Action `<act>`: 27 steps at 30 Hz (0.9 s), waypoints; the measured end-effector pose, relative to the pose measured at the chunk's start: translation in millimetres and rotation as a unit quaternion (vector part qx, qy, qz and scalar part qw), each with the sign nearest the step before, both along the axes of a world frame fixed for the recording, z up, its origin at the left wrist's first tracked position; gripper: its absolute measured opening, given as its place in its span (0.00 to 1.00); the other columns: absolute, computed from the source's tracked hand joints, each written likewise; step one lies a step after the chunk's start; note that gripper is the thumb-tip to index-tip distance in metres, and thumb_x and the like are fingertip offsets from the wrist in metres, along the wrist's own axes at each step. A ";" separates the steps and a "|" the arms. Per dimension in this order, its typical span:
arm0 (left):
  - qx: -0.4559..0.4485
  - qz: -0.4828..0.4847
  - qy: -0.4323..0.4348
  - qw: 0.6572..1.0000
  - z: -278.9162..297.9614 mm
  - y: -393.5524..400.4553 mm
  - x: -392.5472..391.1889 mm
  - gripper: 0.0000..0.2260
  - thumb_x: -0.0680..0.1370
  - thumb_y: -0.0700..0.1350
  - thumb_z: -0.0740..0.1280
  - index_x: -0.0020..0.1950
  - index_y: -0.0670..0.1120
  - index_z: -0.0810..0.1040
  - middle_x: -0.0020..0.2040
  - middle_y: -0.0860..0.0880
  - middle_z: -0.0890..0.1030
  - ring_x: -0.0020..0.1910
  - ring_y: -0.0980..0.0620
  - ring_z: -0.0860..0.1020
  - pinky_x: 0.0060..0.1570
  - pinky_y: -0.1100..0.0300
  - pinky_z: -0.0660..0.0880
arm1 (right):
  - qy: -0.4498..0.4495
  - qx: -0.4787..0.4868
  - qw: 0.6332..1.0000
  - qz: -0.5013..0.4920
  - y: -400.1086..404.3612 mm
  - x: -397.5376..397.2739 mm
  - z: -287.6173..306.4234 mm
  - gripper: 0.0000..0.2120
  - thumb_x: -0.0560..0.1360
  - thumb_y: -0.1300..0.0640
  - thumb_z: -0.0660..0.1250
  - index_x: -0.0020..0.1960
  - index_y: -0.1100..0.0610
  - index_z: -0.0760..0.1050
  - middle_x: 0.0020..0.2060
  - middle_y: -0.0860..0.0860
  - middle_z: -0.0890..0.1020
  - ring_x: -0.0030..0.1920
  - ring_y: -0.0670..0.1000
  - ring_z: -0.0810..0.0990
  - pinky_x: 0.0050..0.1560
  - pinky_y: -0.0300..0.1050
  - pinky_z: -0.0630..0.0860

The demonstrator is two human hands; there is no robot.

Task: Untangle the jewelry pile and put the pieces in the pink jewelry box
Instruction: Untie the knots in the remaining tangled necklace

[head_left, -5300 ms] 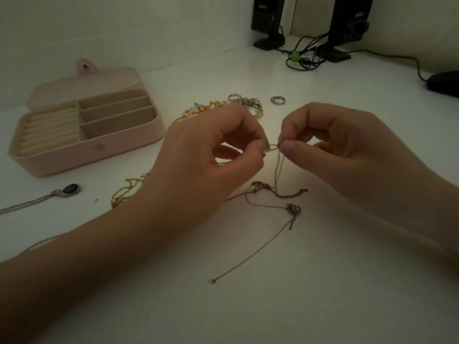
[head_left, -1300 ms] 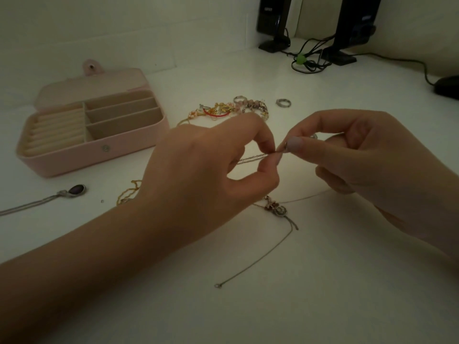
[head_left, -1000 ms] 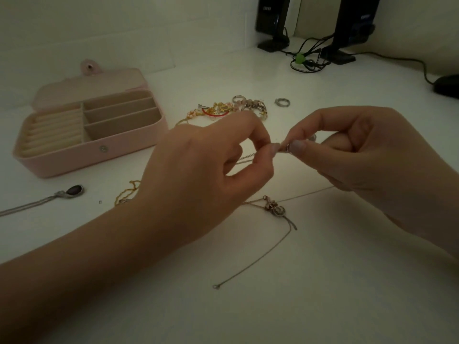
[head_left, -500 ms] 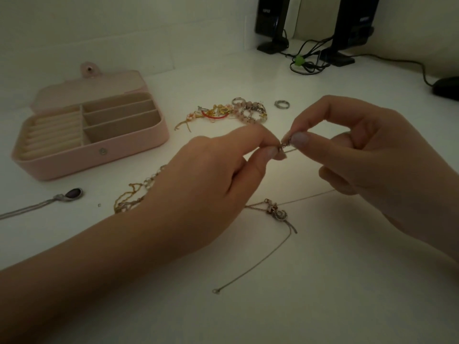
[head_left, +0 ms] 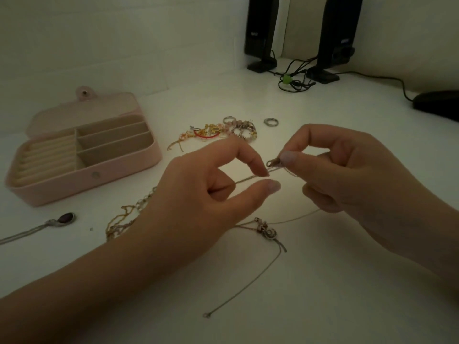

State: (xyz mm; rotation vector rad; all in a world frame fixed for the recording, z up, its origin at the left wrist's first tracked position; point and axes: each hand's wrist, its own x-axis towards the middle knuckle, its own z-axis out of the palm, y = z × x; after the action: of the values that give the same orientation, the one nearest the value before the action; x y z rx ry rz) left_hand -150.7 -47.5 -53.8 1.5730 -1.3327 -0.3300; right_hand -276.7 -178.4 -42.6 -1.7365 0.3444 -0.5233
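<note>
Head view looks down on a white desk in pretty dim light, and the person is mid-untangle; nothing sits in the open pink jewelry box (head_left: 116, 171) with its beige dividers, so by my guess the task is barely started; the box lies at the far left, well apart from the hands. The right hand (head_left: 352, 175) pinches a small silver clasp (head_left: 273, 162) between thumb and forefinger; the left hand (head_left: 198, 202) has thumb and forefinger parted a little, the forefinger tip touching the thin silver chain (head_left: 246, 180) just beside the clasp, so it isn't really gripping anything. That chain runs back through the left hand's fingers; a fine strand also leads from under the right hand to a small knotted clump of charms (head_left: 265, 229) on the desk, and from there a long tail trails toward the viewer, ending in a tiny ring (head_left: 206, 315).

Next move, I reckon, is getting the clasp open or fed back through the knot; that calls for a light pull, since yanking would probably tighten the clump.

Still waiting: a colourful heap of beaded bracelets and rings (head_left: 223, 130) beyond the hands, a loose silver ring (head_left: 270, 122), a gold chain tangle (head_left: 124, 217) by the left wrist, and a dark oval pendant (head_left: 65, 218) at the left.
</note>
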 end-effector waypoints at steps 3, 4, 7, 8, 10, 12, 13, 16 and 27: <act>-0.017 0.002 -0.008 1.000 -0.7 -1.1 -0.4 0.08 0.72 0.53 0.67 0.39 0.49 0.78 0.19 0.53 0.60 0.18 0.57 0.56 0.22 0.73 0.56 | 0.001 -0.028 1.000 -0.005 -0.7 0.5 -2.1 0.08 0.65 0.49 0.68 0.37 0.54 0.78 0.17 0.45 0.61 0.20 0.46 0.55 0.22 0.37 0.56; -0.015 -0.005 -0.011 1.000 -2.0 -1.4 0.5 0.08 0.73 0.53 0.67 0.39 0.49 0.79 0.19 0.53 0.60 0.18 0.57 0.56 0.22 0.72 0.56 | -0.001 -0.034 0.999 -0.006 -0.9 0.5 -2.7 0.09 0.66 0.49 0.68 0.38 0.54 0.78 0.17 0.45 0.61 0.20 0.46 0.55 0.22 0.37 0.56; -0.013 -0.021 -0.039 0.999 -5.6 -0.9 3.8 0.08 0.75 0.53 0.69 0.40 0.50 0.81 0.21 0.52 0.60 0.21 0.57 0.58 0.25 0.72 0.57 | -0.015 -0.037 0.999 -0.006 -0.9 0.4 -3.4 0.10 0.66 0.49 0.68 0.41 0.55 0.77 0.17 0.45 0.61 0.20 0.46 0.55 0.22 0.38 0.56; -0.015 -0.017 -0.057 0.998 -6.4 -0.8 4.9 0.08 0.74 0.53 0.68 0.40 0.51 0.81 0.22 0.51 0.61 0.22 0.57 0.59 0.26 0.70 0.58 | -0.017 -0.039 0.999 -0.006 -1.0 0.5 -3.7 0.10 0.66 0.49 0.68 0.41 0.55 0.77 0.17 0.46 0.60 0.20 0.47 0.55 0.22 0.38 0.56; -0.012 -0.017 -0.068 0.997 -6.4 -0.9 6.0 0.08 0.74 0.53 0.65 0.41 0.52 0.82 0.24 0.51 0.70 0.24 0.55 0.69 0.28 0.68 0.66 | -0.020 -0.041 0.999 0.001 -1.2 0.9 -4.5 0.09 0.67 0.49 0.68 0.41 0.55 0.78 0.17 0.47 0.60 0.20 0.48 0.54 0.22 0.38 0.54; -0.004 -0.039 -0.049 0.998 -5.4 -1.4 5.9 0.07 0.73 0.51 0.65 0.41 0.53 0.83 0.33 0.52 0.80 0.34 0.54 0.79 0.36 0.67 0.75 | -0.024 -0.040 0.999 0.010 -1.1 0.7 -5.3 0.09 0.68 0.50 0.68 0.42 0.55 0.77 0.17 0.47 0.60 0.20 0.48 0.54 0.23 0.39 0.53; 0.000 -0.050 -0.041 0.998 -5.1 -1.9 5.6 0.06 0.73 0.51 0.65 0.41 0.53 0.82 0.36 0.53 0.81 0.38 0.53 0.81 0.39 0.67 0.76 | -0.026 -0.040 0.999 0.012 -0.9 0.6 -5.8 0.09 0.68 0.50 0.68 0.42 0.56 0.77 0.17 0.47 0.60 0.20 0.48 0.54 0.23 0.40 0.53; 0.009 -0.055 -0.026 0.998 -4.8 -2.6 5.2 0.05 0.73 0.50 0.66 0.40 0.52 0.80 0.37 0.54 0.81 0.39 0.55 0.80 0.39 0.70 0.74 | -0.030 -0.043 0.999 0.001 -0.5 0.6 -6.5 0.10 0.67 0.49 0.68 0.42 0.56 0.77 0.17 0.47 0.60 0.20 0.48 0.54 0.23 0.42 0.53; -0.002 -0.026 0.072 0.997 -2.6 -3.2 2.2 0.06 0.75 0.45 0.63 0.42 0.52 0.80 0.20 0.55 0.61 0.21 0.57 0.58 0.23 0.71 0.59 | -0.051 0.021 0.997 0.052 0.8 0.1 -5.2 0.06 0.71 0.55 0.64 0.42 0.58 0.74 0.20 0.48 0.57 0.21 0.48 0.51 0.23 0.41 0.51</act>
State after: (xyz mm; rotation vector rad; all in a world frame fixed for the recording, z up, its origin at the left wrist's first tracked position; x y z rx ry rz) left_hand -148.5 -50.7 -56.4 1.4834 -1.2640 -0.4636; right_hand -276.6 -177.6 -47.8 -1.6706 0.1896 -0.5230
